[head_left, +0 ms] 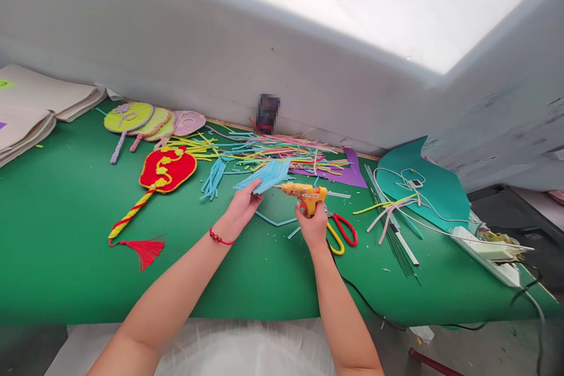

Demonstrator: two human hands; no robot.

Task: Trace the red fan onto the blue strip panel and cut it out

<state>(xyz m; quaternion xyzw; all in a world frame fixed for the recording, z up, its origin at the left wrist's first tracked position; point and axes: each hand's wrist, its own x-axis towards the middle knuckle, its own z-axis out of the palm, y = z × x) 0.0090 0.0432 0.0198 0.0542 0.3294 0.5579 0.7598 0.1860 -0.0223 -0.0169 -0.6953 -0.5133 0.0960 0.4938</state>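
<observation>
Across the middle of a green desk (264,288), two bare forearms reach forward from the lower edge of the view, their hands drawing close to each other near the centre. The left arm slants up and to the right, with a red beaded bracelet (220,238) at the wrist. The left hand (244,207) pinches the lower edge of a light-blue panel (274,173) made of ribbed strips laid side by side, holding it tilted up toward the far side. The right arm rises more steeply, leaning slightly left. The right hand (312,226) wraps its fingers around the grip of a yellow glue gun (304,191), whose nozzle points left at the panel's lower right edge; whether it touches cannot be told. A pale glue stick (340,195) juts from the gun's back end.

Just right of this hand lie scissors (345,229) with one red and one yellow handle. Beyond the panel spreads a heap of coloured fuzzy strips (293,147), partly over a purple sheet (356,169). To the left of the left hand rests a red fan (154,173) with yellow braiding and a red tassel (143,251).
</observation>
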